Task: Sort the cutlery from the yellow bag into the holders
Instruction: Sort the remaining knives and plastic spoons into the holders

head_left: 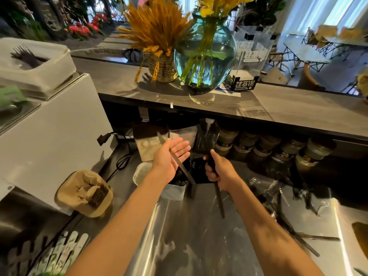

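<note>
Café room beyond, chairs and tables at far right. Grey counter (298, 104) across the middle, bearing a blue glass vase (205, 62) with yellow flowers, a wicker basket of wheat (161, 66) to its left, a clear sign stand (251, 56) to its right. White machine (49, 126) at left. Below the counter, steel worktop (189, 236) in the foreground; row of jars (278, 150) on the shelf behind. Cardboard cup carrier (85, 193) left on the worktop. Loose cutlery pile (282, 198) on the worktop at right: black pieces mixed with clear plastic ones. White holders (173, 191) between the two hands, dark handles standing inside; black holder (199, 168) just behind. Left hand (171, 158) palm up, fingers straight and apart, a black knife (177, 158) lying across the palm, tip toward the shelf. Right hand (221, 172) fist-clamped on black cutlery (218, 194), one long handle hanging down below the fist. Blurred; piece count in the fist unclear.
</note>
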Demonstrator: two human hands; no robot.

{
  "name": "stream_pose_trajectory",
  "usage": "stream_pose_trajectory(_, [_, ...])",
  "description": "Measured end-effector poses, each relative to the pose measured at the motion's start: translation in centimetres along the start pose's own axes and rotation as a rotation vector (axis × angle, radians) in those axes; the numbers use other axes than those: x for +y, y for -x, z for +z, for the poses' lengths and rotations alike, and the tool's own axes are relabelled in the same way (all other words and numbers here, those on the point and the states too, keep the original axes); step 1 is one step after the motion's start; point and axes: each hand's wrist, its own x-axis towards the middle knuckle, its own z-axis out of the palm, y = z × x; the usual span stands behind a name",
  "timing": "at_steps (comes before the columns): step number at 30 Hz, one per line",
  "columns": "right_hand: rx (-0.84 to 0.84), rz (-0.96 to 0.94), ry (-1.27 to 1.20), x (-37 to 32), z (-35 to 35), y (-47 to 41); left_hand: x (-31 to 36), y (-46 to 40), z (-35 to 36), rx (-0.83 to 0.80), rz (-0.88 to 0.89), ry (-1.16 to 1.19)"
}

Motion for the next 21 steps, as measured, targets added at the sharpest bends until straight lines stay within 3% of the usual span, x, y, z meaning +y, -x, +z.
stream_pose_trajectory(3, [-0.159, -0.001, -0.16, -0.7, 0.5, 1.9, 0.0, 0.5, 0.5, -0.049, -0.025, -0.025])
stream_pose_trajectory(10, [-0.252, -0.039, 0.086, -2.0, 2.1, 5.1, 0.0, 2.0, 1.9, -0.184, 0.055, 0.05])
stream_pose_trajectory(17, [-0.243, -0.092, 0.031, -1.8, 1.3, 5.8, 0.6, 3.2, 2.2, -0.01, 0.213, 0.179])
stream_pose_trajectory(21, [-0.056, -0.232, -0.012, -1.7, 1.5, 6.4, 1.1, 3.4, 1.7, 0.023, 0.223, 0.262])
